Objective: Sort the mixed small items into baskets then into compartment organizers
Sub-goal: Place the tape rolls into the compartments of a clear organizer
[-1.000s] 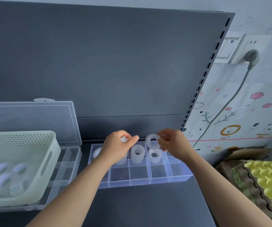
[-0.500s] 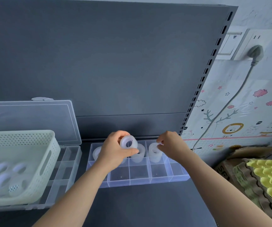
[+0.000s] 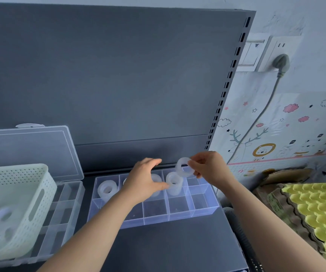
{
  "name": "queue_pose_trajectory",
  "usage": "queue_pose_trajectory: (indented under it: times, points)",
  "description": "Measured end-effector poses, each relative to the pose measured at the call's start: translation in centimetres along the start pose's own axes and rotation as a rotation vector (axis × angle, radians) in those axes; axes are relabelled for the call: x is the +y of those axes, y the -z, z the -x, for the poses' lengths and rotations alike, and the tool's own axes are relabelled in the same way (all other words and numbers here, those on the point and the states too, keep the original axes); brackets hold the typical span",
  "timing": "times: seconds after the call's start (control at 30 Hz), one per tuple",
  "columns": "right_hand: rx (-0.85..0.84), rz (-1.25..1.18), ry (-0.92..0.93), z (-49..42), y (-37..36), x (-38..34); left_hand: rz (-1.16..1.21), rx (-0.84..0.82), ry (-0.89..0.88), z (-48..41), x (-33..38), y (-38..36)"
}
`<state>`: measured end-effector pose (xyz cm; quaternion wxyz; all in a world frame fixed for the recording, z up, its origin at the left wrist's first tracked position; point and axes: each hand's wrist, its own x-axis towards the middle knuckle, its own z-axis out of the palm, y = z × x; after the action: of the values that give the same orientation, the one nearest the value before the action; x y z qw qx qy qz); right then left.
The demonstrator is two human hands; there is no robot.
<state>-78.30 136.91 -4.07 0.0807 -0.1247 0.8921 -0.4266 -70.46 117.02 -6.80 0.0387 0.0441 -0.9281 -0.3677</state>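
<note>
- The right hand [image 3: 209,169] pinches a white ring [image 3: 184,167] by its rim, above the clear organizer [image 3: 177,216].
- The left hand [image 3: 145,181] curves over a roll [image 3: 156,178] in a back compartment; whether it grips is unclear.
- Half a second ago the left hand held its roll raised and the right hand was low.
- The ring stands on edge, its hole facing the camera.

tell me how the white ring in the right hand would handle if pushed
Probably light: the right hand holds the white ring by a fingertip pinch. Likely stiff, as it keeps its round shape. On edge it may roll; laid flat it should sit steady, like the rings stacked in the organizer.
</note>
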Motion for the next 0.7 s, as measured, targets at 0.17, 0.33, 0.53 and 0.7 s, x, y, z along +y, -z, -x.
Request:
queue_pose_trajectory:
  times: [0.17, 0.33, 0.53, 0.7]
  points:
    - [0.066, 0.263, -0.01, -0.3, 0.0, 2.3, -0.157, -0.095, 0.064, 0.0, -0.4, -0.5]
    - [0.054, 0.362, 0.007, -0.6, -0.2, 2.4, -0.151, -0.081, 0.076, 0.0, -0.6, -0.5]
    - [0.014, 0.573, 0.036, -1.2, -1.0, 2.6, -0.149, -0.076, 0.082, 0.2, -0.5, -0.5]
    - [-0.076, 0.739, 0.096, -0.6, -1.7, 2.5, -0.152, -0.081, 0.067, 0.5, -0.5, -0.4]
